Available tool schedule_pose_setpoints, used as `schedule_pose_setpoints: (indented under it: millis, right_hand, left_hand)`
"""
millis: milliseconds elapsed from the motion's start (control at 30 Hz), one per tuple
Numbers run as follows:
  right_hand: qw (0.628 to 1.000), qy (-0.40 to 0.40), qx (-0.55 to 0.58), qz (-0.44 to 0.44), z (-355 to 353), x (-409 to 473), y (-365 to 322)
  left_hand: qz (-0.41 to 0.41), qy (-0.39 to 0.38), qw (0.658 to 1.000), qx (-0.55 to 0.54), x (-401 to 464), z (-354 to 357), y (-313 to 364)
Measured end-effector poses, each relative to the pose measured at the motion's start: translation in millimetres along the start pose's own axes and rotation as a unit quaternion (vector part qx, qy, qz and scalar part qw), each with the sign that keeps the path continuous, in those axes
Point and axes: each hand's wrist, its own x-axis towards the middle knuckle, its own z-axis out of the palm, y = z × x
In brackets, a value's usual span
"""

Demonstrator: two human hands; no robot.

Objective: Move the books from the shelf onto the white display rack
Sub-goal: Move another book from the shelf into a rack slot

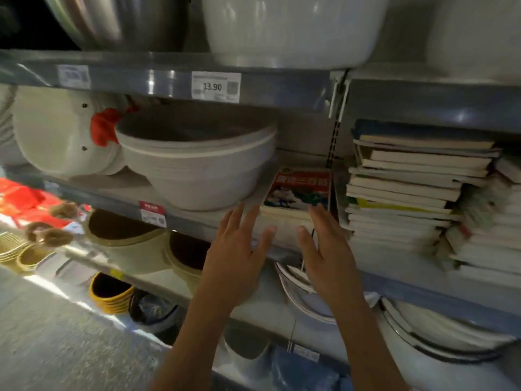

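Note:
A small stack of books with a red, illustrated cover on top [299, 190] lies flat on the grey shelf [197, 218], right of the stacked basins. My left hand [239, 249] and my right hand [324, 249] reach up to its front edge, one on each side, fingers straight and spread. Neither hand grips the stack; the fingertips sit at its lower corners. A tall pile of more books [408, 187] fills the neighbouring shelf bay to the right. No white display rack shows in this view.
Stacked white plastic basins [194, 165] stand just left of the books. Large basins [290, 29] sit on the shelf above, with a 13.90 price tag [215, 86]. Enamel bowls [310, 294] and small tubs [111, 294] fill the lower shelves. A shelf upright [337, 128] separates the two bays.

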Motion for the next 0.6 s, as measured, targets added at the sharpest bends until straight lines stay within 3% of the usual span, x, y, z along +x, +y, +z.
schedule_pose_setpoints:
  millis: [300,600]
  right_hand:
    - [0.996,0.030,-0.035,0.072,20.6,33.1,28.3]
    - [0.986,0.046,-0.113,0.114,43.6,58.8,41.5]
  left_hand:
    - [0.045,-0.008,0.999,-0.003,76.4,39.1,-29.2]
    - [0.012,-0.058,0.998,-0.004,124.1,69.6,-33.8]
